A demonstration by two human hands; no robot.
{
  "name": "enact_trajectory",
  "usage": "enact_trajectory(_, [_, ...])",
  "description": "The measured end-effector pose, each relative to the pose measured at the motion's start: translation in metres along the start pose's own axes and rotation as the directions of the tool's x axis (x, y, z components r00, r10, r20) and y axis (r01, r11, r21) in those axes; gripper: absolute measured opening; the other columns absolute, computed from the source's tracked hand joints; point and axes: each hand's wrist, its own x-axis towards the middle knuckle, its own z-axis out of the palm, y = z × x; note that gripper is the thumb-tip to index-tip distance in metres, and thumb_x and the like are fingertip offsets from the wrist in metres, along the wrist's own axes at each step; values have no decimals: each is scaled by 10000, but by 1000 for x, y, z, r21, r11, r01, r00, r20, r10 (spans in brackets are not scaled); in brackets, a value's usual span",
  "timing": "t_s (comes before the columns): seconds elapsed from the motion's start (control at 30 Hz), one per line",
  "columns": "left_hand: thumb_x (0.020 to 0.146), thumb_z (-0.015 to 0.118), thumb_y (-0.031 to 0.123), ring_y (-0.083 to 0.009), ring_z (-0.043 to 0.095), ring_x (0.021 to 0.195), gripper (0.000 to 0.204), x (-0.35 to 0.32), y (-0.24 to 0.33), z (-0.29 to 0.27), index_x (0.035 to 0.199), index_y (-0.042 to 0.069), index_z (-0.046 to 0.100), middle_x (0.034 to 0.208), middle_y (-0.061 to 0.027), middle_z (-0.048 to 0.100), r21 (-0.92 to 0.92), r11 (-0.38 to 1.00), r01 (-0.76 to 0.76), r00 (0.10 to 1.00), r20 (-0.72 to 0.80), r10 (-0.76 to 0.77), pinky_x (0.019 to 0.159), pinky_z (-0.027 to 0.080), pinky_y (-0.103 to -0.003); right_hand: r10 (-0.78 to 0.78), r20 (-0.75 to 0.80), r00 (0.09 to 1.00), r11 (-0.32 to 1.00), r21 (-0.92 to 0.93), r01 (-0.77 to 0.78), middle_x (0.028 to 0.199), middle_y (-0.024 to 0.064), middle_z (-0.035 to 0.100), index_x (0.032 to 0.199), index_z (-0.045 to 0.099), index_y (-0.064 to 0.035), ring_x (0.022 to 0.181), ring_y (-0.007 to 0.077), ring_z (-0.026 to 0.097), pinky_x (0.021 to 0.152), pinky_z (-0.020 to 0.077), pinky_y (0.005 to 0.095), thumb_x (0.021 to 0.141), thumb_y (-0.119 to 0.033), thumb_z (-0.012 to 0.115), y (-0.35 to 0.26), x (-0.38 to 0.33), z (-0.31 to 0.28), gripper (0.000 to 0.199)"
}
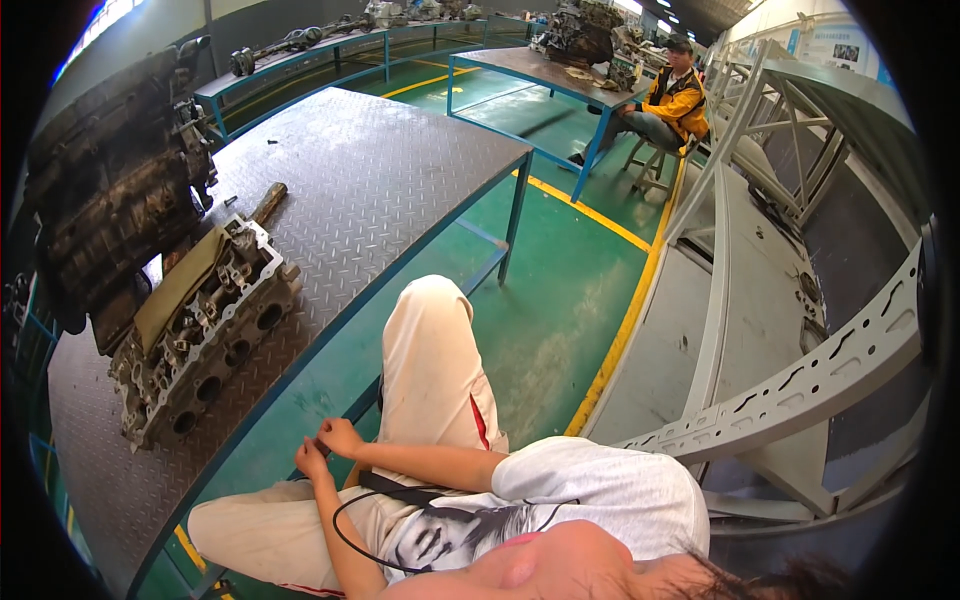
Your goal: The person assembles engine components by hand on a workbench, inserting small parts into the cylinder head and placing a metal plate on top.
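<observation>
My left hand (312,460) and my right hand (340,438) meet above my lap, beside the table's near edge. The fingers of both are curled in and close together. Whatever is between them, if anything, is too small to make out. Nearest to them on the table stands a metal engine cylinder head (215,345), its row of round ports facing me. A tan cloth (180,285) lies along its top. Behind it rises a dark, greasy engine block (115,190). Neither hand touches these parts.
The table (390,150) has a ribbed steel top and a blue frame. A short brown bar (268,203) lies past the cylinder head. Grey metal racking (800,400) stands close on the right. Farther off, a person in a yellow jacket (680,105) sits by another table (520,70).
</observation>
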Motion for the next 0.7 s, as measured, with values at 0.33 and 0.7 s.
enact_trajectory(0.33, [895,660,301,-46,423,556,277,-25,45,-6,918,25,663,700,23,507,-406,908,102,993,95,-69,459,318,-206,146,113,983,984,84,-156,666,163,627,727,578,13,526,256,612,510,471,375,761,-197,617,-2,6,4,216])
enact_trajectory(0.7, [875,691,265,-43,419,563,215,-31,58,-7,898,54,655,664,43,480,-470,865,176,965,254,-59,470,321,-193,226,148,963,930,262,-259,668,71,632,766,595,-15,481,143,570,448,448,290,800,-203,644,-20,9,-9,198])
